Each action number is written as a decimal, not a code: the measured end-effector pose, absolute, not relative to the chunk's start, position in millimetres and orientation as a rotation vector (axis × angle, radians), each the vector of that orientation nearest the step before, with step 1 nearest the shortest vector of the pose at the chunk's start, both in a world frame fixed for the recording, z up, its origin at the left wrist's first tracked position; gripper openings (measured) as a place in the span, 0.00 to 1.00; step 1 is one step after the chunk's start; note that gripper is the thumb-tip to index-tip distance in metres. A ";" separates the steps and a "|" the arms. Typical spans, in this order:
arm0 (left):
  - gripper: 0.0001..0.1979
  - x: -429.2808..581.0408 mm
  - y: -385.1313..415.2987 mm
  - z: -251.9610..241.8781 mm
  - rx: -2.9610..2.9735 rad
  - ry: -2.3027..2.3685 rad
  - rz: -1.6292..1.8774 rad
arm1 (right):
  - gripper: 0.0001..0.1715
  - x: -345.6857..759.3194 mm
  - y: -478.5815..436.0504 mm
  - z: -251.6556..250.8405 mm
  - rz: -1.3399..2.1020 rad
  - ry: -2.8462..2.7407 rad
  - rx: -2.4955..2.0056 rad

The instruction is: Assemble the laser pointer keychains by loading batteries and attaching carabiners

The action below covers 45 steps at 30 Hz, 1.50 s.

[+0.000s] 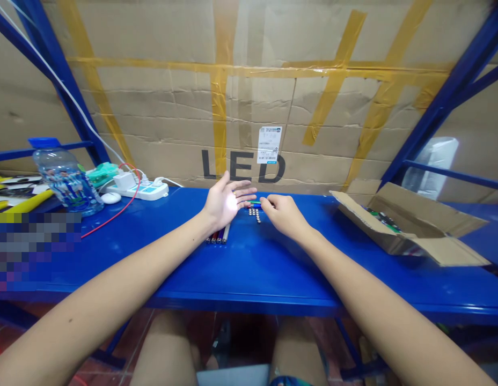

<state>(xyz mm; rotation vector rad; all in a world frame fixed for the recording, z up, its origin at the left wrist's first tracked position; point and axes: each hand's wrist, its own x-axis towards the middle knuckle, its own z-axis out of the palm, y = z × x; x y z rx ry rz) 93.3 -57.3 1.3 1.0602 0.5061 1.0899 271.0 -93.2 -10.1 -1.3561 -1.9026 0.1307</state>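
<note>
My right hand point(283, 213) is closed around a small slim flashlight point(255, 204), of which a green and blue end shows past my thumb. Its tip points left at my open left hand point(229, 201), where a bright white spot of light falls on the palm. The fingers of that hand are stretched out and hold nothing. On the table below the two hands lie several small round silvery cells point(255, 213) in short rows. Slim metal tubes point(219, 239) in different colours lie side by side under my left wrist, partly hidden by it.
An open cardboard box point(402, 236) with small coloured items stands on the blue table point(249, 268) at the right. To the left are a plastic bottle point(66, 177), a white power strip point(146, 190) and a red cable point(124, 212). Taped cardboard point(172, 118) forms the back.
</note>
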 end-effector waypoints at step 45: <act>0.35 90.3 -52.6 -1.1 1.109 0.505 1.075 | 0.25 269.4 -96.1 -4.9 0.085 -1.748 -1.388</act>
